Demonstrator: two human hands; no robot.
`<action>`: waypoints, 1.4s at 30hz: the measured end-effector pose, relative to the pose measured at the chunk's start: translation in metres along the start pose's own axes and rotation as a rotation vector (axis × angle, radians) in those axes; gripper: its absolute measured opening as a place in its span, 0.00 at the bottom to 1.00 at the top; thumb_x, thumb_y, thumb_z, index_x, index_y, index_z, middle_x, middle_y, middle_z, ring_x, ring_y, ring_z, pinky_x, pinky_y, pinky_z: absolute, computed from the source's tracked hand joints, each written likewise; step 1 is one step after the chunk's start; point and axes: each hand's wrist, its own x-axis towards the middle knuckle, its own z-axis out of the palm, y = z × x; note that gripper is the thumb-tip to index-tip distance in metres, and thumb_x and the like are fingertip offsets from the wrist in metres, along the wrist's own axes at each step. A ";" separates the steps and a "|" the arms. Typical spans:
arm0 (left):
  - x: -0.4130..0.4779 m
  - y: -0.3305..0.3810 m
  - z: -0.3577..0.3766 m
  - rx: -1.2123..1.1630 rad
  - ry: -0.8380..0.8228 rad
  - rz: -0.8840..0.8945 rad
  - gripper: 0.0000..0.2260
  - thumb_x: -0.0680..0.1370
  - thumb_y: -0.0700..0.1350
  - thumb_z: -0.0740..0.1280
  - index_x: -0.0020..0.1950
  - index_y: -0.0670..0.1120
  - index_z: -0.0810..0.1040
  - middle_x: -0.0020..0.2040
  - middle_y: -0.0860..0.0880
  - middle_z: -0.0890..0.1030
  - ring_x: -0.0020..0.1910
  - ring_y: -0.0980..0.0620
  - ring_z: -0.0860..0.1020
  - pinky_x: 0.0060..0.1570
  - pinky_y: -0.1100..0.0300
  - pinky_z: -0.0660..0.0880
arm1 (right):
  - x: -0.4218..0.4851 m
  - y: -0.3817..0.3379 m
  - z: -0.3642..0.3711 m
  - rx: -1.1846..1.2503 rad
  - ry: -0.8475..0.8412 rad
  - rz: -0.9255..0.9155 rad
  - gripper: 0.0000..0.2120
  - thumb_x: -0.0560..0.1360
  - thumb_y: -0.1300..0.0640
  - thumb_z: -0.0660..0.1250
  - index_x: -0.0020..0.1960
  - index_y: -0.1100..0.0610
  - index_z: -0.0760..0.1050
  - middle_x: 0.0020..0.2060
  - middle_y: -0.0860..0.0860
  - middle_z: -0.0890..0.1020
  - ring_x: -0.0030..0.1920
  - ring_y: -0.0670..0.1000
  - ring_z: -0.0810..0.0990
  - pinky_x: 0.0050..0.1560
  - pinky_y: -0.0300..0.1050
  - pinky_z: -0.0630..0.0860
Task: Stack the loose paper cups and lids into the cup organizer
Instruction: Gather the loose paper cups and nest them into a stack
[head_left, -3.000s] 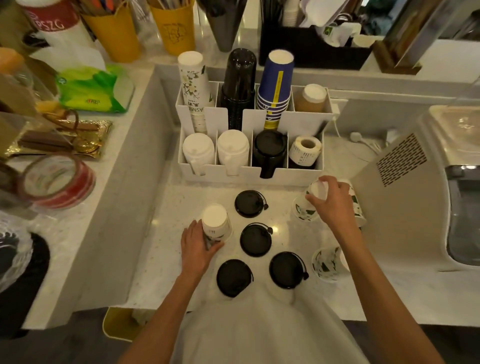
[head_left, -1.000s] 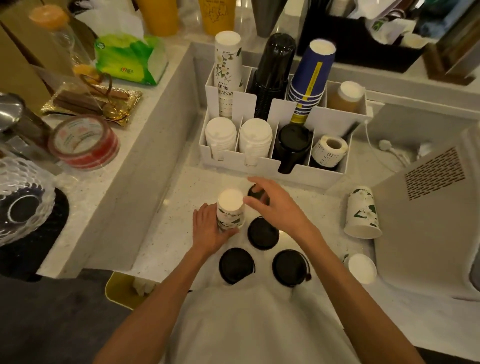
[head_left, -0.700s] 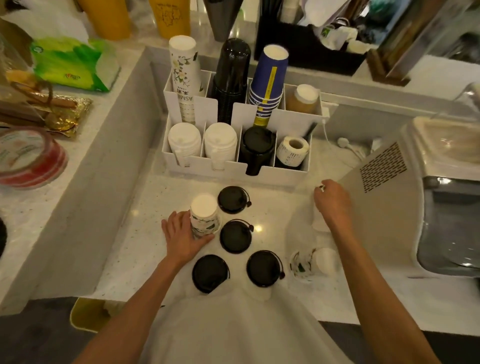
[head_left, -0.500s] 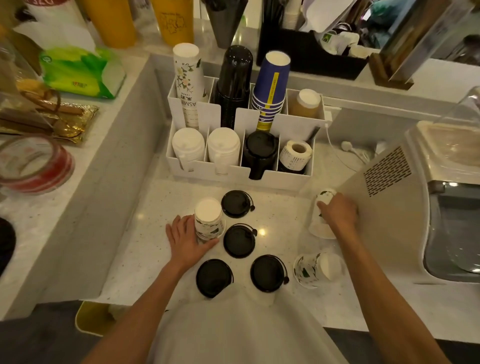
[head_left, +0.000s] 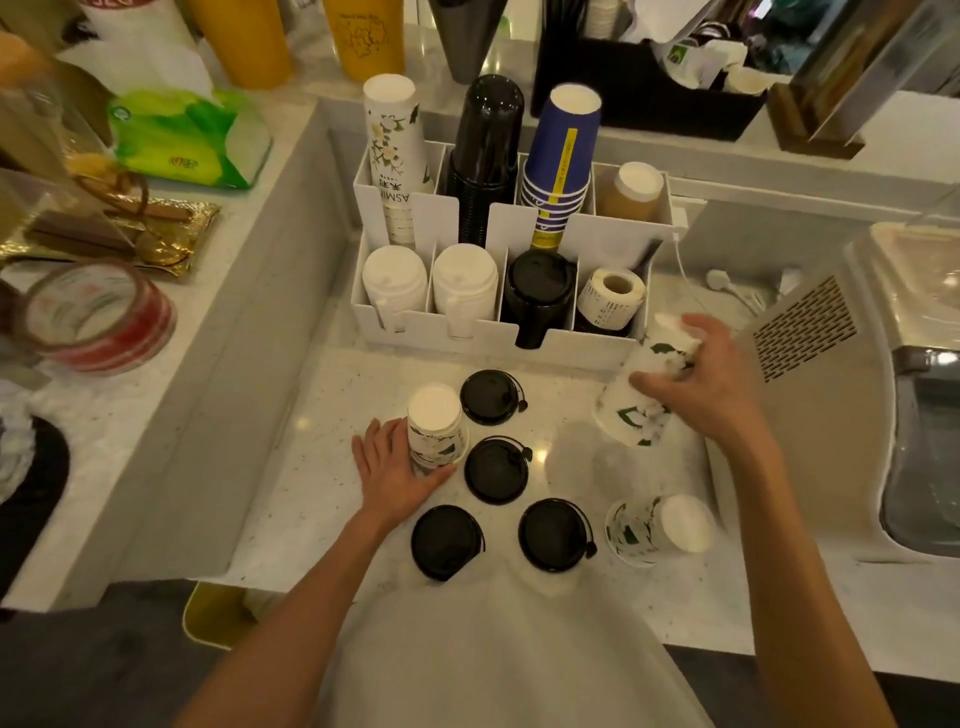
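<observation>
The white cup organizer (head_left: 613, 231) stands at the back with stacks of floral, black and blue cups and lids in its slots. My left hand (head_left: 387, 470) holds a short upside-down stack of floral paper cups (head_left: 434, 428) on the counter. My right hand (head_left: 698, 387) grips another floral cup (head_left: 631, 410), upside down and tilted, lifted just above the counter in front of the organizer's right end. A third floral cup (head_left: 657, 530) lies on its side near the front right. Several black lids (head_left: 496, 470) lie flat between my hands.
A beige machine (head_left: 831, 374) stands close on the right. A raised ledge on the left carries a tape roll (head_left: 96, 314), a green tissue pack (head_left: 187, 137) and a gold tray. Yellow tumblers and a black caddy (head_left: 639, 88) stand behind the organizer.
My right hand has closed on the floral cup by the machine and lifted it, tilted, toward the left. My left hand has stayed on the cup stack.
</observation>
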 end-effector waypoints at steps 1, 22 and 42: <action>0.000 0.000 -0.001 -0.002 -0.008 -0.003 0.48 0.65 0.75 0.57 0.75 0.45 0.55 0.76 0.42 0.58 0.78 0.42 0.47 0.75 0.41 0.36 | -0.007 -0.015 0.002 0.058 -0.024 -0.069 0.44 0.65 0.53 0.79 0.72 0.44 0.57 0.68 0.56 0.64 0.61 0.56 0.72 0.56 0.49 0.75; -0.004 0.005 -0.005 -0.015 0.009 -0.009 0.47 0.66 0.74 0.59 0.76 0.48 0.57 0.76 0.45 0.58 0.78 0.43 0.47 0.75 0.42 0.38 | -0.051 -0.090 0.158 -0.176 -0.519 -0.637 0.42 0.65 0.53 0.80 0.70 0.43 0.59 0.69 0.47 0.68 0.67 0.53 0.67 0.66 0.56 0.71; -0.003 0.003 0.000 0.048 0.040 0.014 0.43 0.68 0.70 0.66 0.75 0.48 0.60 0.75 0.46 0.61 0.78 0.43 0.50 0.75 0.41 0.40 | -0.059 -0.068 0.167 -0.074 -0.415 -0.541 0.33 0.68 0.45 0.76 0.68 0.47 0.63 0.65 0.47 0.73 0.63 0.51 0.74 0.59 0.52 0.75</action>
